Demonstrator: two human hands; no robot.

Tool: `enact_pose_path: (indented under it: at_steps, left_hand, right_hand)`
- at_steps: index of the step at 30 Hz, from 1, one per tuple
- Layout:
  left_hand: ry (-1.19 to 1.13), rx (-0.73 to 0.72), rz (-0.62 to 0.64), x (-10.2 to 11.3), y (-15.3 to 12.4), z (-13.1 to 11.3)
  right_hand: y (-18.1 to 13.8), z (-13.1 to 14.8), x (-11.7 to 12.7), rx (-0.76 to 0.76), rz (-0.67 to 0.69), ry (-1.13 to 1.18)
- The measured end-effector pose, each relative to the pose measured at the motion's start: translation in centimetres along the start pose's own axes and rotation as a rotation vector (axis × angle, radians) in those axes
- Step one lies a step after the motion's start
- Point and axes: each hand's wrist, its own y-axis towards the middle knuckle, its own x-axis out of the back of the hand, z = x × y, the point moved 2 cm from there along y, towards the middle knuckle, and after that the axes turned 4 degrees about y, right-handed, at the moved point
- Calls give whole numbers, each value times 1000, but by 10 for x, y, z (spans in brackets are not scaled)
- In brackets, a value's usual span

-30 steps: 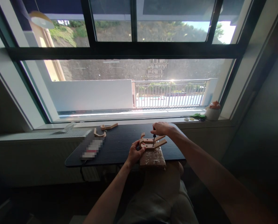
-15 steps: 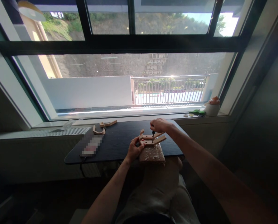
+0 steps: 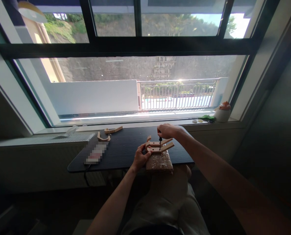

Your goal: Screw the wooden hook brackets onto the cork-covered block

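A light wooden assembly (image 3: 158,147) of curved slotted pieces rests on a brown board (image 3: 159,162) at the near edge of a dark table (image 3: 126,147). My left hand (image 3: 140,158) grips the assembly's left end, fingers curled around it. My right hand (image 3: 167,130) is closed on a small dark screwdriver (image 3: 160,142) held upright, its tip set down into the wooden piece.
Two loose curved wooden parts (image 3: 103,138) (image 3: 113,130) lie at the table's far left, with a blurred packet (image 3: 95,153) nearer. A white pot (image 3: 222,113) and small green items (image 3: 206,118) sit on the window sill to the right. A radiator grille (image 3: 62,139) runs along the left.
The view shifted slightly upward since one second ago. Both hands stay on the wooden assembly and the screwdriver, with barely any movement.
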Motion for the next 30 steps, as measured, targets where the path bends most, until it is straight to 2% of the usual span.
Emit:
enact_pose_path:
  at_steps: [8, 17, 24, 30]
  left_hand:
    - [4, -4, 6, 0, 0, 2]
    - [32, -20, 18, -1, 1, 2]
    - [52, -32, 23, 1, 0, -2]
    - [-10, 12, -8, 1, -1, -4]
  right_hand:
    - [6, -5, -11, -7, -21, -10]
    - [3, -3, -1, -78, 18, -17]
    - [4, -2, -4, 11, 7, 6]
    - [10, -5, -12, 0, -4, 10]
